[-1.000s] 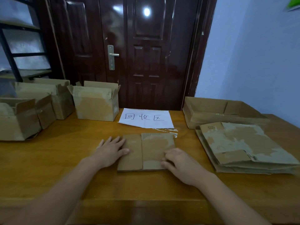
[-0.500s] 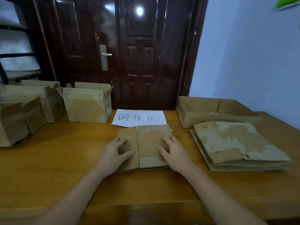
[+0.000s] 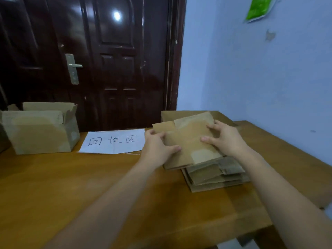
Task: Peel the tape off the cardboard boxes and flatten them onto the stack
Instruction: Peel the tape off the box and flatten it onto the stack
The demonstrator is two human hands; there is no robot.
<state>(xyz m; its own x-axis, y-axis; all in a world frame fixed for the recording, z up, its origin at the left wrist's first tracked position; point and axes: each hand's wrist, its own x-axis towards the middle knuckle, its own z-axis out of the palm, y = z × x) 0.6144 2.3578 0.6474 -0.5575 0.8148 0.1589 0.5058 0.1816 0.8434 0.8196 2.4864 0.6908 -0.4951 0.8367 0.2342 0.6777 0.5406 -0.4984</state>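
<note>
Flattened cardboard box: matte brown, rectangular, scuffed with pale torn patches; held tilted over the stack of flattened boxes on the glossy wooden table. Gripped at left edge by left hand, thumb on top; right hand on right edge, fingers curled.

Room's dim, bluish cast. One lamp glare spot on the glossy door, soft sheen on the table. Shadows weak, diffuse. Slight motion blur overall; wide-angle bend at edges, forearms stretched near bottom corners.
</note>
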